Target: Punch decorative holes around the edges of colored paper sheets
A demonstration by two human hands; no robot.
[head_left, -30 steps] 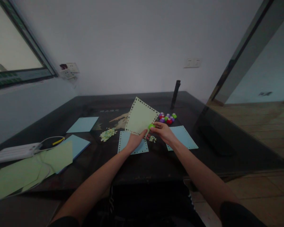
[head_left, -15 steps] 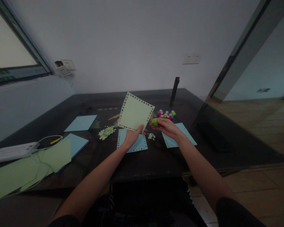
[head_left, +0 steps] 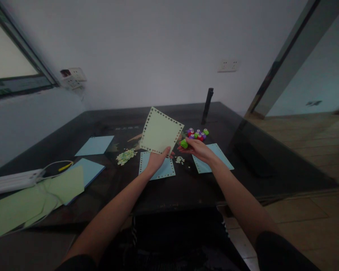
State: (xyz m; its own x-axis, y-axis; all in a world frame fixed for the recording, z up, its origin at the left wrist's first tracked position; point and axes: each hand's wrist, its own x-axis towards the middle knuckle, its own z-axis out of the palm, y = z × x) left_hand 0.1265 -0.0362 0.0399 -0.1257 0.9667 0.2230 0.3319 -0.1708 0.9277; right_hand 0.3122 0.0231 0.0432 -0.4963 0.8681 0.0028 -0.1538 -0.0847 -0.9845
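Note:
My left hand grips the lower edge of a pale green paper sheet, its thumb on the front face. Small punched shapes line the sheet's edges, and it is held up, tilted, above the table. Just to its right, my right hand has its fingers closed on a green craft punch. Under the left hand lies a blue sheet with punched edges. A second punched blue sheet is beneath the right wrist. Between them sits a small pile of paper cutouts.
Several red, purple and green punches stand behind my right hand. A larger cutout heap lies left. Blue paper, green sheets and a white power strip with cable occupy the left side. A dark upright object stands at the back.
Both hands keep their holds on the sheet and the punch, nearly in place. A tiny cutout now shows on the table right of the small pile. The whole view has shifted slightly.

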